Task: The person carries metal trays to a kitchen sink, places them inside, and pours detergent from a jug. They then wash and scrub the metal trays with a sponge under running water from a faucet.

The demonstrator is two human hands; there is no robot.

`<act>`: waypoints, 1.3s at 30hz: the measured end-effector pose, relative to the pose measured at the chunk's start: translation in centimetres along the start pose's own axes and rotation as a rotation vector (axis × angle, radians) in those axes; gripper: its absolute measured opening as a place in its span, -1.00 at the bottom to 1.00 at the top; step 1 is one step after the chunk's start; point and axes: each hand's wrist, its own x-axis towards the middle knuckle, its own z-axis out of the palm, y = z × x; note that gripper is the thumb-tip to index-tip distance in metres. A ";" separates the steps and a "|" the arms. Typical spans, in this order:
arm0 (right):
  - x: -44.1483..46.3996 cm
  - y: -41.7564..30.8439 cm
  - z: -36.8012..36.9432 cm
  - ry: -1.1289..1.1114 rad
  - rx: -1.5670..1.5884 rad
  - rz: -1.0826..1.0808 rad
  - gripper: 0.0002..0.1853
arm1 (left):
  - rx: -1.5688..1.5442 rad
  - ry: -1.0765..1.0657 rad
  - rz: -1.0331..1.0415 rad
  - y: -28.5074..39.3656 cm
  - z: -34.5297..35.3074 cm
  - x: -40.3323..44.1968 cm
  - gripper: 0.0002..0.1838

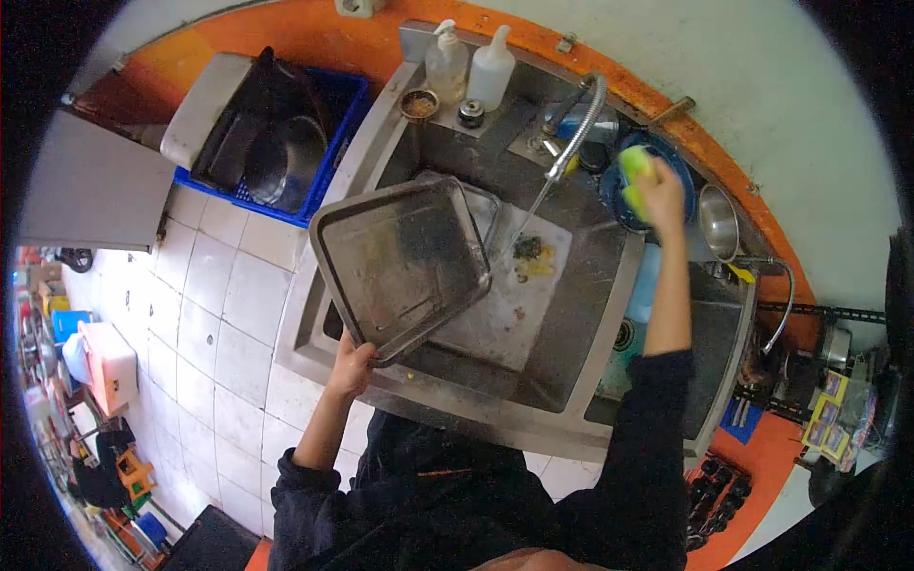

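My left hand [353, 366] grips the near corner of a dark rectangular baking tray [405, 266], which is tilted over the left part of the sink. In my right hand [662, 193] is a yellow-green sponge [636, 176], held above a dark blue bowl [617, 205] at the back right. A thin stream of water falls from the flexible tap [595, 105] into the large basin. On the basin floor lies a pale flat board or tray [552, 314] with dark green and yellow scraps on it.
Two pump bottles [490, 71] and a small cup [419, 105] stand on the back ledge. A metal bowl [718, 224] is at the right rim. Left of the sink, a blue crate [333, 143] holds dark pans. The divider [609, 328] separates the two basins.
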 end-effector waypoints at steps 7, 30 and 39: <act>-16.3 -2.2 22.5 -0.284 0.251 0.374 -0.69 | -0.097 -0.035 0.025 1.8 0.9 -1.2 -0.50; -12.3 -1.6 9.7 -0.317 0.195 0.178 -0.73 | 0.846 -0.586 0.629 0.9 7.0 15.9 -0.16; -14.3 -11.0 20.3 0.011 0.506 0.519 -0.44 | 1.233 -0.345 0.315 -3.2 0.7 12.4 -0.41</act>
